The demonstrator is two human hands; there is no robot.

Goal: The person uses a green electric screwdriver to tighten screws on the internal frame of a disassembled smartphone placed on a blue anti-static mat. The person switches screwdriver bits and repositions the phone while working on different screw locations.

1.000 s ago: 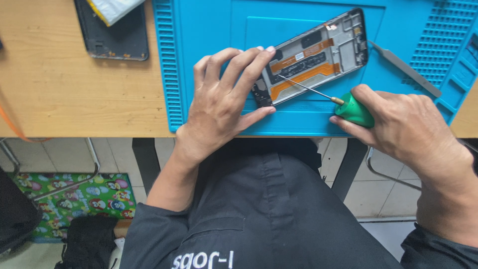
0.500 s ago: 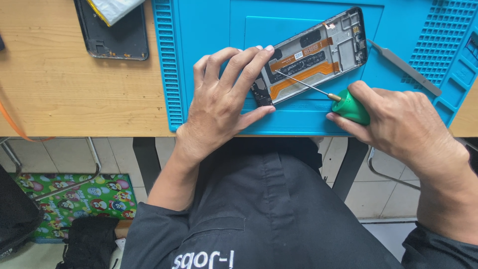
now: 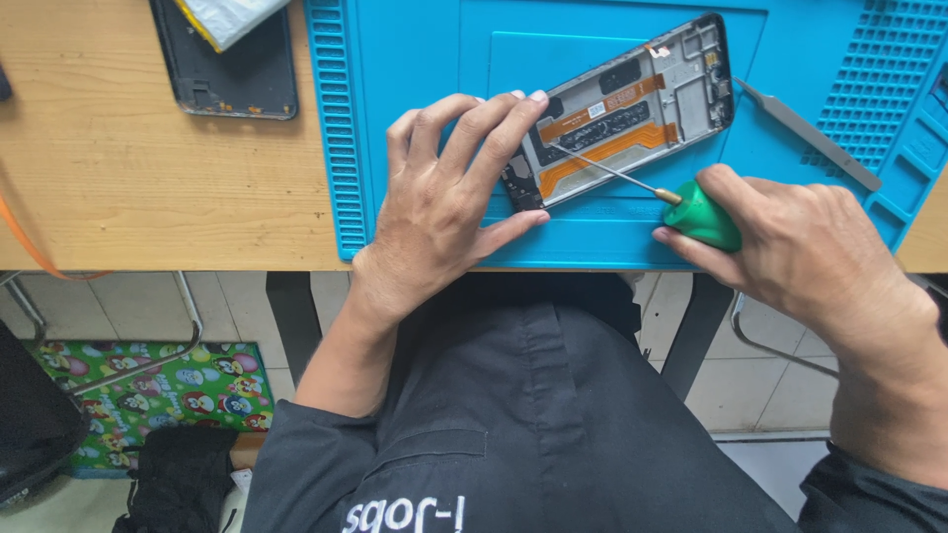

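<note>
Phone (image 3: 632,109), opened, on blue mat (image 3: 415,59): unmoved since earlier. Left hand (image 3: 444,202) pressed flat at 9 o'clock end; right hand (image 3: 810,252) still clamped on green screwdriver (image 3: 691,209), tip inside frame.

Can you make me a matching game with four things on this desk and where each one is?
Things:
1. screwdriver
2. phone
3. tweezers
4. back cover

Places:
A. on the bare wood, left of the mat
B. under the left hand's fingers
C. in the right hand
D. lying loose on the mat, right of the phone

Pairs: 1-C, 2-B, 3-D, 4-A
</note>
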